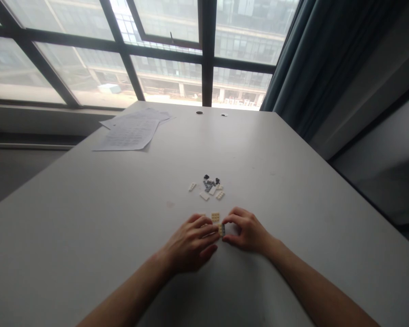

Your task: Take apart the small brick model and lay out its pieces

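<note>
Small tan and grey bricks [221,230] sit side by side between my two hands. My right hand [245,229] pinches them from the right, thumb below and index finger above. From the left, my left hand [194,240] reaches over with its fingertips at the tan side; its fingers lie slightly apart, and whether they grip is unclear. Just above stands a tan studded brick [215,216] on the white table [122,195]. Another pale piece [202,214] is partly hidden behind my left fingers.
Farther up lies a loose group of small pieces: grey ones [208,186], black ones [206,176] and white ones [204,195]. Printed papers [129,134] lie at the back left. Two round holes [199,112] are near the far edge, below the window.
</note>
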A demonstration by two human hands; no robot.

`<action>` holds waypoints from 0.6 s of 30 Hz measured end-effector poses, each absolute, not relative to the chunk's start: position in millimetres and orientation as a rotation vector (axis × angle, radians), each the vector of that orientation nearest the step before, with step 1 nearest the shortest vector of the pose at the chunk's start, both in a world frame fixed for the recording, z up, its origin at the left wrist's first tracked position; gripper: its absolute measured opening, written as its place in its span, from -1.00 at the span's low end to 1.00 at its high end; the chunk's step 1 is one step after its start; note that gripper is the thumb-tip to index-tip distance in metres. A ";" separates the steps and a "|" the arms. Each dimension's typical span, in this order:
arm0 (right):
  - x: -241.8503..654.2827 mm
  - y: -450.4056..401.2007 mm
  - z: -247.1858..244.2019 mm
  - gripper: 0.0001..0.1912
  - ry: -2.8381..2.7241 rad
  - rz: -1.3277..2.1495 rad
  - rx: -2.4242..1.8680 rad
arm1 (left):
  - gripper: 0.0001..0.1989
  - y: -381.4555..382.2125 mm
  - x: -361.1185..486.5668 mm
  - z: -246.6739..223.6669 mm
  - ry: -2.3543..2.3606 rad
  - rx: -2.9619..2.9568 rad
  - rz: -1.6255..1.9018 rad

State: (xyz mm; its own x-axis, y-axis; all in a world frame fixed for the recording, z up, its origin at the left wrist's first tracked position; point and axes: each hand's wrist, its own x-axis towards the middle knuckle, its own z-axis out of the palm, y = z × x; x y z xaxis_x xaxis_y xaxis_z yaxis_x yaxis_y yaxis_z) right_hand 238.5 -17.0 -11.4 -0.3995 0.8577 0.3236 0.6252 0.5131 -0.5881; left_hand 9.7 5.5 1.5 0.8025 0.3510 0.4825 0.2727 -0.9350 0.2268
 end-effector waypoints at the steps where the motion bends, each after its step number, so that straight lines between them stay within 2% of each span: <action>1: 238.4 -17.0 -11.3 -0.71 -2.160 0.502 -1.210 | -0.74 5.5 9.9 1.7 0.491 2.844 0.806; 7: 237.8 -17.1 -13.0 -0.68 -2.172 0.498 -1.222 | -0.72 5.2 10.9 4.4 0.475 2.848 0.786; 12: 238.9 -17.5 -11.7 -0.49 -2.108 0.500 -1.236 | -0.69 7.6 6.1 2.6 0.568 2.877 0.886; 15: 238.9 -16.6 -12.0 -0.49 -2.015 0.471 -1.246 | -0.71 15.3 0.0 -0.3 0.779 2.831 1.079; 18: 237.5 -14.9 -14.8 -0.53 -1.964 0.454 -1.270 | -0.74 30.1 -7.2 -2.0 1.227 2.681 1.152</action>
State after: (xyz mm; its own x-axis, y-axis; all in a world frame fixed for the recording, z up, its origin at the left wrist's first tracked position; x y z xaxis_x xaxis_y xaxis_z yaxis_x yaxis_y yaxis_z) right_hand 237.5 -14.9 -14.8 -0.2351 0.8893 0.3923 0.6267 0.4472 -0.6382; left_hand -7.2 30.1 -2.0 0.4349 0.6479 0.6254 0.6652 -0.6992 0.2618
